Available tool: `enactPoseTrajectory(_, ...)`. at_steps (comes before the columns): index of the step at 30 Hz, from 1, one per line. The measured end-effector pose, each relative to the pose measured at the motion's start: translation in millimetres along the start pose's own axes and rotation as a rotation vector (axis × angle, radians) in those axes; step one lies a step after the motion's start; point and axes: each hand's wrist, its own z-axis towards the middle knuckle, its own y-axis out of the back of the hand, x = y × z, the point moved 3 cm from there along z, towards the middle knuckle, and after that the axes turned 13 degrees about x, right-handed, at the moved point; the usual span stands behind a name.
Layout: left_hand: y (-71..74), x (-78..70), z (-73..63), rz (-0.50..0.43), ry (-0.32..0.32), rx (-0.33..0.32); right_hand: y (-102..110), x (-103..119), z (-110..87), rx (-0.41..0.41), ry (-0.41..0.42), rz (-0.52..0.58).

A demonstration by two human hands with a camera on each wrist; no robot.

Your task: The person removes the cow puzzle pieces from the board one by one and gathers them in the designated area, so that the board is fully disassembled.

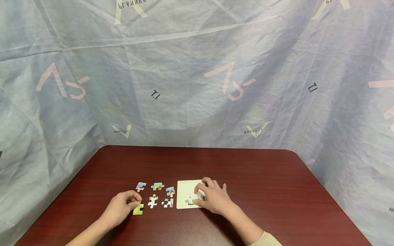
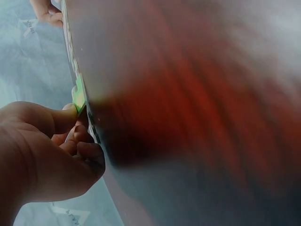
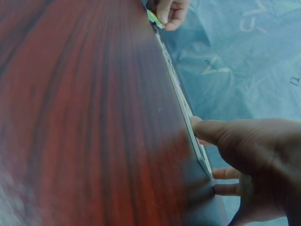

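Note:
At the left end of the loose pieces, my left hand [image 1: 121,206] pinches a green and yellow jigsaw piece [image 1: 138,209] between thumb and fingers, low over the table. The left wrist view shows the thumb tip against this green piece [image 2: 79,96]. My right hand [image 1: 213,196] rests over the right side of a cream puzzle tray [image 1: 182,188], its fingers spread. In the right wrist view its thumb lies on the tray [image 3: 192,134]. Fitted jigsaw pieces [image 1: 190,201] show in the tray's lower right; the hand hides part of them.
Between the left hand and the tray lie several loose jigsaw pieces, among them a blue-topped one [image 1: 157,186], a white one [image 1: 153,201] and a black-and-white one [image 1: 167,203]. The dark red wooden table [image 1: 261,181] meets a grey printed cloth [image 1: 184,112] behind.

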Motion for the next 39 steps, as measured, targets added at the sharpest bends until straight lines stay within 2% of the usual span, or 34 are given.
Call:
enactPoseTrajectory(4, 4.5, 5.8, -4.8, 0.007, -0.006, 0.001, 0, 1, -0.2, -0.001, 0.003, 0.0)
enactPoseTrajectory(9, 9.5, 10.7, -9.7, 0.033, 0.018, 0.0, 0, 0, -0.2, 0.005, 0.001, 0.0)
enactPoseTrajectory(14, 12.1, 12.2, -11.6, 0.069, 0.036, -0.006, -1, -1, -0.2, 0.006, -0.001, 0.001)
enactPoseTrajectory(22, 12.0, 12.5, -12.3, 0.092, 0.028, -0.014, -1, 0, -0.7, 0.004, -0.001, 0.001)
enactPoseTrajectory(31, 9.4, 5.9, -12.3, 0.073, -0.01, -0.049, 0, -1, -0.7, -0.004, -0.003, -0.009)
enactPoseTrajectory(39, -1.5, -6.4, -3.2, 0.065, -0.029, -0.04, -2, -2, 0.5, 0.001, 0.002, -0.012)
